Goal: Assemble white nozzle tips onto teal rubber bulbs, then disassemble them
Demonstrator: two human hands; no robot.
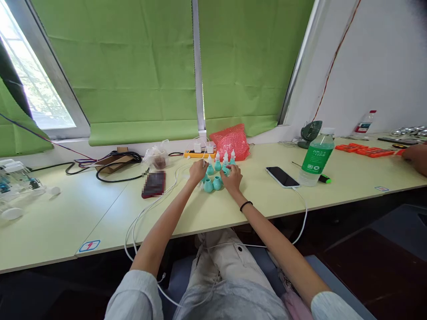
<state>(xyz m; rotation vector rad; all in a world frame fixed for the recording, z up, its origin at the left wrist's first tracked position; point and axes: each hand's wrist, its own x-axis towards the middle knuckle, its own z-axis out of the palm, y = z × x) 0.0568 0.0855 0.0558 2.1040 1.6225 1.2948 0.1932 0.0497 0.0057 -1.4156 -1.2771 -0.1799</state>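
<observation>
Flanking a tight cluster of small teal pots [217, 182], my left grip [198, 170] and my right grip [232, 178] meet it from either side; the left has its fingers bunched at the cluster's left edge, the right has its fingers curled toward the right edge, and I cannot tell whether either is closed around a pot or merely touching one. Between my grips, two round pots with open mouths stand upright nearest me, while several teal bottles with white pointed tips [218, 165] stand just behind them. A dark band [246, 206] circles my right wrist. Just beyond my right grip, a red bubble-wrap bag [231, 142] leans near the wall, and past my left grip lies an orange power strip [189, 155] with white plugs in it. To the left of my left grip, a white cable [151, 205] runs across the desk [256, 193], with a dark red object [154, 185], its surface blurred, beside it; farther out that way sit a clear plastic bag [156, 156] and a black cable [111, 180] around a cardboard box. To the right of my right grip, a phone [283, 177] lies face up near a standing green-labelled bottle [315, 158]; well apart beyond them are orange-red pieces [365, 150] and another person's hand [416, 158].
</observation>
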